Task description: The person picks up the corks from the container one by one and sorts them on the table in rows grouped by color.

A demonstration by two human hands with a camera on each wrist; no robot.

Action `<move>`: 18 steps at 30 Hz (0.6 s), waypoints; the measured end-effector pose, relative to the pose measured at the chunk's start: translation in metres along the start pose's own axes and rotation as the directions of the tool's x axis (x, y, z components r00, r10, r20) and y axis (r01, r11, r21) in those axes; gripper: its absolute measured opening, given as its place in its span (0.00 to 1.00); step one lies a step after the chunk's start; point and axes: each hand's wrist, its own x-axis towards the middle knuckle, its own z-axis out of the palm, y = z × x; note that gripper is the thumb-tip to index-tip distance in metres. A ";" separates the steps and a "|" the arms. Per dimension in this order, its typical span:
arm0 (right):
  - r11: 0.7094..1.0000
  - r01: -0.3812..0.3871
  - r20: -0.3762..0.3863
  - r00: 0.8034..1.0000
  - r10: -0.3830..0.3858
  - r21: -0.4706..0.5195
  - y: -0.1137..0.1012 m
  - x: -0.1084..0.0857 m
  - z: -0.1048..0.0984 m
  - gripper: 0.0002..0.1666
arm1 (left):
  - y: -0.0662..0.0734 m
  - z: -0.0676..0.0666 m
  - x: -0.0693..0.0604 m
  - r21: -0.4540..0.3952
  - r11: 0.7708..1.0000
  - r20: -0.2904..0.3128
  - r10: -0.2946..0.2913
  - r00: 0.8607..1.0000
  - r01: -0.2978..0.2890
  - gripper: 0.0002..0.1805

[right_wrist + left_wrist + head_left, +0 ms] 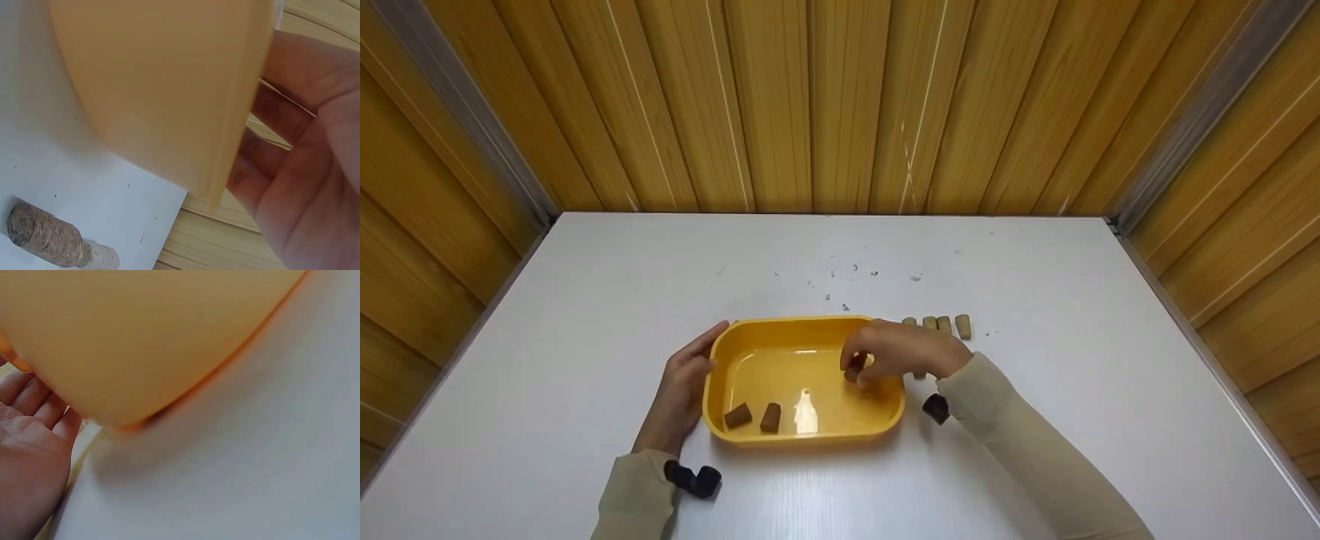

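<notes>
A yellow plastic tub (pixel 802 439) sits on the white table, with two brown cork stoppers, one tilted (pixel 738 415) and one upright-looking (pixel 770 418), in its near left part. At the tub's left end my left hand (pixel 682 386) holds the rim, thumb by the edge and fingers along the outer wall; the left wrist view shows its palm (pixel 34 450) beside the wall. Over the tub's right end, my right hand (pixel 904 347) pinches another brown cork stopper (pixel 853 373) inside the rim. The right wrist view hides that stopper behind the tub wall (pixel 152 84).
Several lighter cork stoppers (pixel 964 326) stand in a row beyond my right hand. A darker stopper (pixel 45 235) lies near a pale one (pixel 102 257) beside the tub. Dark crumbs (pixel 874 273) dot the table behind. Ribbed wood-look walls (pixel 840 112) enclose the table.
</notes>
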 end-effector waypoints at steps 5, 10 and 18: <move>0.993 0.117 -0.070 0.991 -0.114 0.029 0.004 -0.004 -0.003 0.10 | 0.000 -0.001 0.000 0.013 1.000 0.010 0.001 1.000 -0.001 0.34; 0.985 0.166 -0.136 0.978 -0.158 0.055 0.010 -0.010 -0.004 0.12 | 0.001 -0.001 -0.001 0.024 1.000 0.031 0.001 1.000 -0.002 0.34; 0.984 0.145 -0.216 0.969 -0.120 0.104 0.017 -0.019 -0.004 0.19 | 0.000 -0.001 -0.001 0.000 1.000 0.028 0.010 1.000 -0.010 0.33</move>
